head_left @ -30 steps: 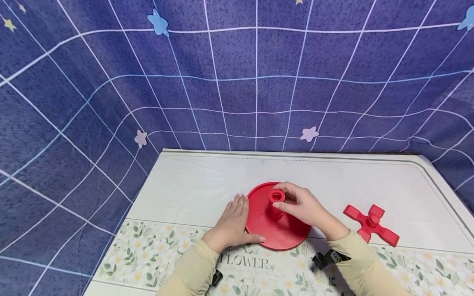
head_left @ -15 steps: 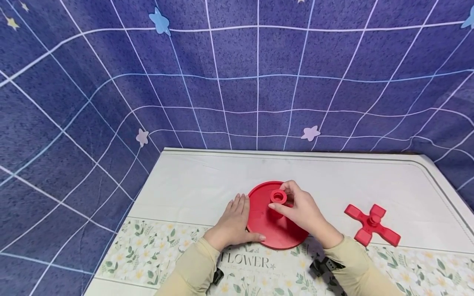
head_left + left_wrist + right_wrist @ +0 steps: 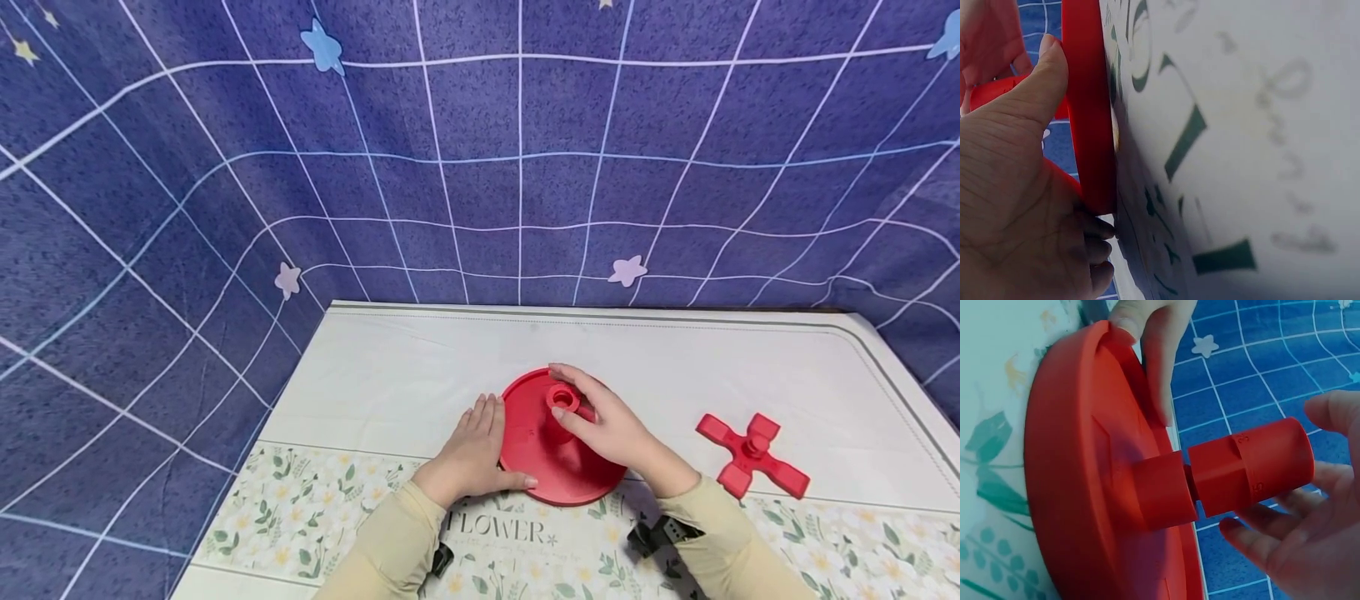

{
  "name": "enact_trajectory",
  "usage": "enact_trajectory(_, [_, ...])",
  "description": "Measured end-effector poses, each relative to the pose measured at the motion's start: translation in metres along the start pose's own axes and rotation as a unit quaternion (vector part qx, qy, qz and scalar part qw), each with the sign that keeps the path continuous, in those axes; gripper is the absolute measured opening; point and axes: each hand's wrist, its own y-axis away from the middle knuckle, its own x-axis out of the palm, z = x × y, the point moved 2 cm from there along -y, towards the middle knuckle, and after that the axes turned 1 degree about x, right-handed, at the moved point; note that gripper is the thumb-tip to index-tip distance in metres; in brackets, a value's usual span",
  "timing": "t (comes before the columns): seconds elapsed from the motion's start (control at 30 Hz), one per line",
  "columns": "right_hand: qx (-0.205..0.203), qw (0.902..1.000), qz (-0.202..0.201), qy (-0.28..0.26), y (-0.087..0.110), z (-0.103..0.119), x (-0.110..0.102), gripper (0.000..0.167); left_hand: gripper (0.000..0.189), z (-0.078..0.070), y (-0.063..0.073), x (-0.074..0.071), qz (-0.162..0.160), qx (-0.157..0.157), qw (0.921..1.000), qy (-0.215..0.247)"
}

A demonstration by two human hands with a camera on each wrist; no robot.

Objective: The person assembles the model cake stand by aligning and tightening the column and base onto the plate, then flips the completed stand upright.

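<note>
A red round base (image 3: 525,450) with a raised rim lies on the table, a short post (image 3: 1163,490) rising from its middle. On that post sits a red hollow cylinder (image 3: 562,402) with marks on its side; a narrow groove shows between the two in the right wrist view. My right hand (image 3: 611,429) surrounds the cylinder loosely, its thumb and fingers spread and standing off the surface in the right wrist view. My left hand (image 3: 468,458) rests against the base's left side, fingers straight along the rim and thumb (image 3: 1044,87) pressing the near edge.
A red cross-shaped piece (image 3: 752,454) with a knob at its centre lies on the table to the right. The white tablecloth (image 3: 420,358) has a floral band (image 3: 315,500) along the front. A blue gridded curtain (image 3: 480,192) hangs behind and to the left.
My right hand has turned about the cylinder, its fingers first drawing in on the right side, then spreading past the far side. My left hand and the base stay in place.
</note>
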Motion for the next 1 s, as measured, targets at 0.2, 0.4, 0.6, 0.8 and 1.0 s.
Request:
enact_trajectory(0.2, [-0.017, 0.9982, 0.035, -0.046, -0.0019, -0.0052, -0.0004, 0.047, 0.12, -0.0002, -0.0004, 0.001, 0.004, -0.003, 1.0, 0.005])
enact_trajectory(0.4, [0.013, 0.9976, 0.031, -0.061, -0.0011, -0.005, -0.0006, 0.041, 0.12, -0.0001, -0.0005, 0.0019, 0.003, -0.005, 1.0, 0.004])
enact_trajectory(0.6, [0.043, 0.9988, -0.011, -0.021, -0.0004, -0.0043, 0.0004, 0.043, 0.12, -0.0006, -0.0004, 0.0006, 0.003, -0.007, 1.0, 0.001])
enact_trajectory(0.8, [0.055, 0.997, -0.051, 0.02, 0.0025, -0.0017, 0.0022, 0.039, 0.12, -0.0013, 0.0001, -0.0002, 0.002, -0.006, 1.0, -0.001])
enact_trajectory(1.0, [0.057, 0.9912, -0.087, 0.082, 0.0042, -0.0024, 0.0054, 0.04, 0.12, -0.0017, 0.0, 0.0002, 0.002, -0.004, 1.0, -0.001])
